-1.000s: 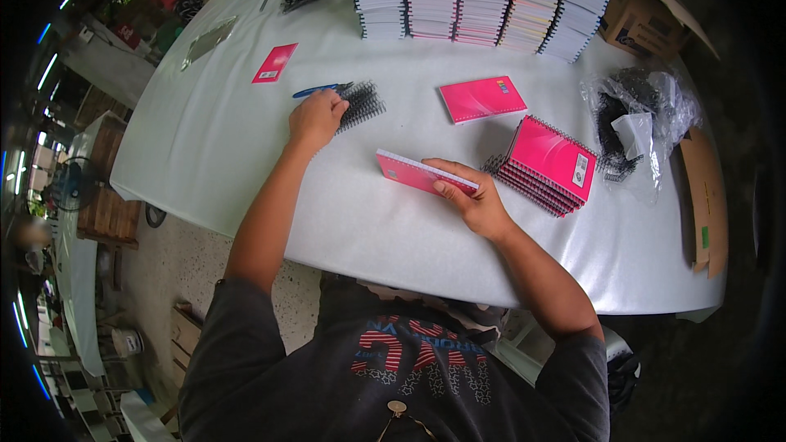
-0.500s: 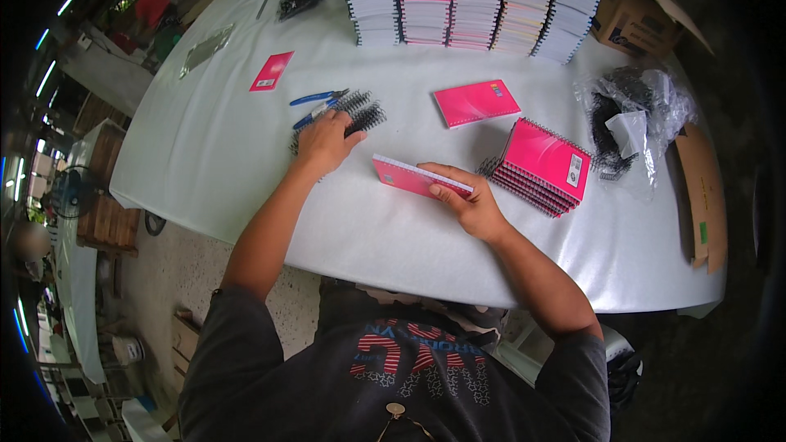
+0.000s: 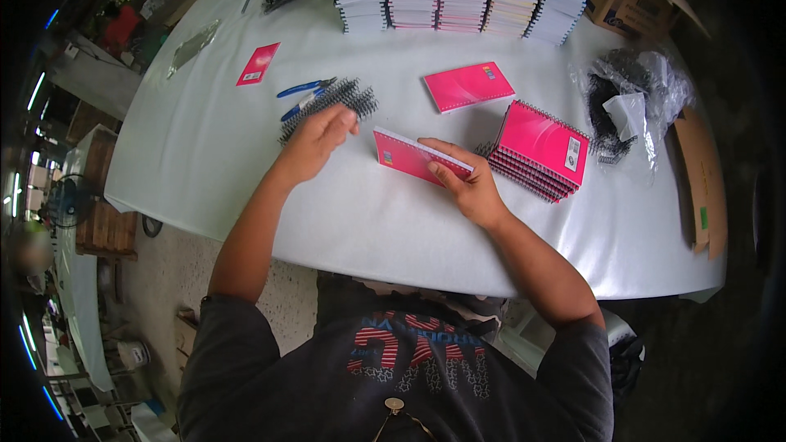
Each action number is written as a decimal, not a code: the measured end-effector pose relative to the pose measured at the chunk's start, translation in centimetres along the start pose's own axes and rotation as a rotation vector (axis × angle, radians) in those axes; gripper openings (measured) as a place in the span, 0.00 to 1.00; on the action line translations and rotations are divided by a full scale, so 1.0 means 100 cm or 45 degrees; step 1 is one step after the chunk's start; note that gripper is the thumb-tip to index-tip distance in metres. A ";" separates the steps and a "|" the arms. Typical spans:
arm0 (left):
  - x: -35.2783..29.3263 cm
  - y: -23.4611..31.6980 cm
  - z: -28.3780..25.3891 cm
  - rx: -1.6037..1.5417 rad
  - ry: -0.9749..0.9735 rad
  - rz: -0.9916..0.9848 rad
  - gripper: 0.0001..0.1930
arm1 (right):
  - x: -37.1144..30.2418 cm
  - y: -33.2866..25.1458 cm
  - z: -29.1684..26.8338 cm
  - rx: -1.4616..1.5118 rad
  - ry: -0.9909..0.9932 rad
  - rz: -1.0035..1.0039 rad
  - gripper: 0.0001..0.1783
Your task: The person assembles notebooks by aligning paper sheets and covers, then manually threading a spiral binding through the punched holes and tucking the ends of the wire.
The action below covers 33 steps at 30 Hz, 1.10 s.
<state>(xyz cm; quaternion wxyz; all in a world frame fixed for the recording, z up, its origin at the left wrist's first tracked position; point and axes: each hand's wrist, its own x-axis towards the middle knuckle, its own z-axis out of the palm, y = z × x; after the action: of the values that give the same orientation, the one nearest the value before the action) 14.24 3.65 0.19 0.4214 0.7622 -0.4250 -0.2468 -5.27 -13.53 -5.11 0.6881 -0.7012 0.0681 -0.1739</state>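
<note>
Far to the left of a stack of spiral-bound pink notebooks [image 3: 543, 143] on a white table [image 3: 393, 241], a loose pink card [image 3: 258, 64] bears a white label, its print too small to read. Next, left of the stack, come a blue-handled tool [image 3: 304, 87] and a bunch of black wire coils [image 3: 354, 100]. The left hand [image 3: 323, 137] is over the coils' near side, fingers curled together; whether it grips one cannot be told. Just left of the stack, the right hand [image 3: 467, 184] clamps a pink notebook [image 3: 401, 155] between thumb and fingers, apart from the left hand. Its long axis runs left to right, sloping down rightward; its white page edge faces up, and a small coloured mark sits at its left end. Beyond the stack, a flat pink notebook [image 3: 463, 90] has its coloured mark at the right end. The stack's top cover carries a white label near its right edge.
</note>
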 end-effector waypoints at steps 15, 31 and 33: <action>0.000 -0.008 0.005 -0.173 -0.189 -0.267 0.23 | 0.002 0.005 0.001 -0.083 0.011 -0.066 0.16; -0.001 -0.002 -0.008 -0.465 -0.466 -0.504 0.18 | -0.001 0.004 0.000 -0.110 -0.072 -0.094 0.15; -0.021 -0.003 -0.004 -0.770 -0.431 -0.623 0.18 | -0.001 0.003 -0.001 -0.216 -0.034 -0.108 0.15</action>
<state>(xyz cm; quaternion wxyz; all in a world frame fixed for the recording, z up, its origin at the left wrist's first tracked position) 13.60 5.68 0.17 0.4794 0.6313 -0.2029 -0.5748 -5.34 -13.61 -5.39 0.6190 -0.7615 0.0434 -0.1871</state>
